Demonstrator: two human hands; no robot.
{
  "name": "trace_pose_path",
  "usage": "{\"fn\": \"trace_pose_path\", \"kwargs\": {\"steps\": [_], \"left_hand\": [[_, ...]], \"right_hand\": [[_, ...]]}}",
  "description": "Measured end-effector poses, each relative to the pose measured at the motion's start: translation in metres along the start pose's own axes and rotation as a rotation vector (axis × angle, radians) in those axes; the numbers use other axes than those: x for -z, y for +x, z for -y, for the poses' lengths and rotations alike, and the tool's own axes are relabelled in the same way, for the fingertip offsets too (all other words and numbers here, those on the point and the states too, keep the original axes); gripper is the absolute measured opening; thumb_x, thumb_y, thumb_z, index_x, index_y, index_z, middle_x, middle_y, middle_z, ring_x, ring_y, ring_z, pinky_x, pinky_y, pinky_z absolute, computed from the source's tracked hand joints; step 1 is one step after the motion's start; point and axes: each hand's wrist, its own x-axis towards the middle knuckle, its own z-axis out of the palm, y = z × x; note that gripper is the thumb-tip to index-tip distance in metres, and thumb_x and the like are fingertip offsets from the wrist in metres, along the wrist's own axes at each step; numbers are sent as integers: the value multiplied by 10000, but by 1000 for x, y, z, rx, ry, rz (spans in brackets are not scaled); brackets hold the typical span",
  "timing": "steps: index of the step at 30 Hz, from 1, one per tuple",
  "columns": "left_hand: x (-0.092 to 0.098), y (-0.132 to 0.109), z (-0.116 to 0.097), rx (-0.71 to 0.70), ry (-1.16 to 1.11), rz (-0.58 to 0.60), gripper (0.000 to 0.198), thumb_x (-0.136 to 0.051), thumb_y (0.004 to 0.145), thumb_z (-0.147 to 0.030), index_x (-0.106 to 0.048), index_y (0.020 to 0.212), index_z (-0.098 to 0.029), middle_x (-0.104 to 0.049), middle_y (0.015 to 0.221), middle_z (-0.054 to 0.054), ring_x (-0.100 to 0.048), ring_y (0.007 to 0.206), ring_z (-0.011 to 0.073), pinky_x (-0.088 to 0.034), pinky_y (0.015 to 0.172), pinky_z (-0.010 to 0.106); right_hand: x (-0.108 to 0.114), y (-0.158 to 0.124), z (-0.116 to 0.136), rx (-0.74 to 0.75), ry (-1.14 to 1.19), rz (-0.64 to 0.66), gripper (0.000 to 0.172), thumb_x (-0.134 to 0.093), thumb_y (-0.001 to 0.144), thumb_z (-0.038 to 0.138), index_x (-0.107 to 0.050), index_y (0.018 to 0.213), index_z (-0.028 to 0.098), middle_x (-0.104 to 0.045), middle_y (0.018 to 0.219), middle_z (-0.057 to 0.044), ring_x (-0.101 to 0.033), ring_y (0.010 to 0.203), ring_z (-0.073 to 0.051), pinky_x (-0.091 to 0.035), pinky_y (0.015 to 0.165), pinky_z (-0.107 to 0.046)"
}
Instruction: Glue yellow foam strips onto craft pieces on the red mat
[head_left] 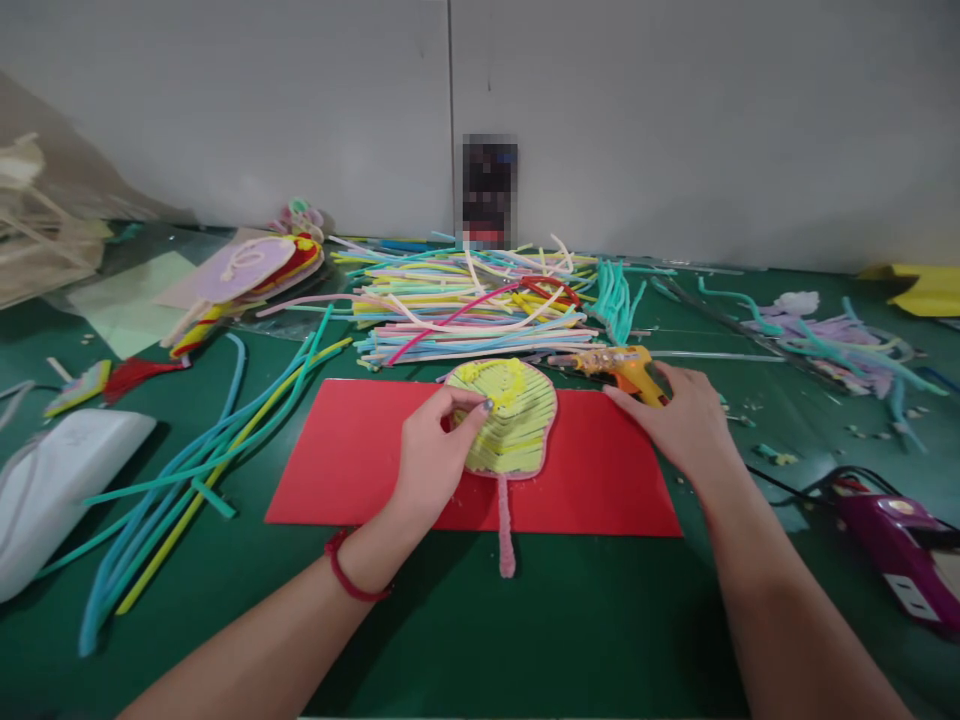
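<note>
A fan-shaped craft piece (517, 435) lies on a red sheet (337, 450); it has a ribbed yellow-green face, a pink edge and a pink fuzzy handle reaching past the sheet's front edge. My left hand (439, 450) is over its left side, thumb and fingertips pinched together against the yellow raised patch near the top. Whatever small thing is in that pinch, I cannot make it out. At the sheet's upper right, my right hand (686, 410) is closed about the handle of a yellow hot glue gun (634, 370), whose nozzle points left.
Behind the sheet lies a big pile of coloured pipe cleaners (465, 310). Loose blue, green and yellow ones (217, 470) lie left, beside a white device (75, 490). Finished fan pieces (247, 270) sit back left. A purple power strip (892, 545) with a black cord is at right.
</note>
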Motion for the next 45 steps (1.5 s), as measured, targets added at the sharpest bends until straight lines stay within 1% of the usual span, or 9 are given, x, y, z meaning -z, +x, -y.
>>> {"fn": "trace_pose_path", "kwargs": {"steps": [2, 5, 8, 12, 17, 21, 25, 35, 45], "left_hand": [[-1, -3, -1, -14, 32, 7, 63, -599, 761, -239, -657, 767, -218, -700, 800, 3, -636, 789, 169, -503, 731, 294], [-3, -6, -2, -23, 48, 25, 63, -594, 767, -229, -657, 761, -225, -698, 782, -2, -630, 760, 168, -500, 695, 289], [-6, -7, -2, -32, 47, 43, 66, -590, 768, -215, -653, 754, -226, -697, 773, -2, -628, 750, 168, -503, 705, 298], [-6, -7, -2, -51, 103, 49, 64, -596, 767, -221, -658, 753, -232, -696, 783, 0, -624, 792, 183, -486, 778, 335], [-5, -7, -4, -90, 172, 128, 55, -619, 764, -212, -664, 753, -242, -694, 785, -6, -616, 802, 189, -452, 819, 360], [-4, -7, -5, -156, 254, 163, 85, -639, 747, -159, -665, 742, -239, -672, 826, 0, -589, 876, 208, -405, 851, 405], [-3, -7, -4, -199, 384, 127, 94, -649, 752, -158, -680, 754, -247, -621, 887, 13, -544, 937, 225, -357, 870, 449], [-2, -3, 7, -262, 435, 138, 104, -577, 811, -171, -649, 763, -228, -557, 1204, 37, -432, 1172, 286, -324, 949, 517], [-3, -2, 6, -210, 373, 76, 87, -583, 795, -150, -621, 750, -215, -585, 1176, 49, -463, 1161, 268, -338, 970, 518]], "right_hand": [[3, -3, 5, 57, 40, -135, 634, -621, 692, 584, -587, 1143, 140, -558, 1145, -187, -499, 1077, -359, -397, 876, -515], [5, -14, 22, 191, 243, -268, 310, -561, 808, 457, -660, 959, 205, -631, 962, -114, -569, 953, -272, -446, 835, -444], [-1, -29, 44, 273, 476, -50, 195, -565, 823, 376, -677, 848, 219, -674, 833, -59, -608, 757, -201, -491, 728, -368], [-14, -42, 63, 131, 805, 334, 239, -604, 792, 396, -687, 925, 216, -708, 914, -54, -639, 766, -184, -509, 644, -310], [-15, -40, 65, -48, 1062, 462, 300, -685, 709, 413, -675, 912, 193, -707, 829, -49, -633, 672, -154, -487, 532, -257], [-14, -38, 67, -57, 1068, 434, 281, -709, 684, 381, -679, 894, 197, -706, 853, -45, -641, 744, -157, -507, 609, -268], [-18, -39, 72, 54, 970, 410, 188, -697, 704, 343, -682, 825, 201, -706, 847, -40, -644, 790, -174, -512, 699, -308], [-23, -46, 69, 426, 582, 94, 148, -559, 845, 266, -692, 910, 250, -647, 883, -55, -604, 880, -209, -499, 791, -370], [-19, -50, 65, 459, 570, 88, 184, -532, 862, 218, -704, 917, 256, -687, 945, -49, -635, 914, -206, -519, 838, -380]]}}
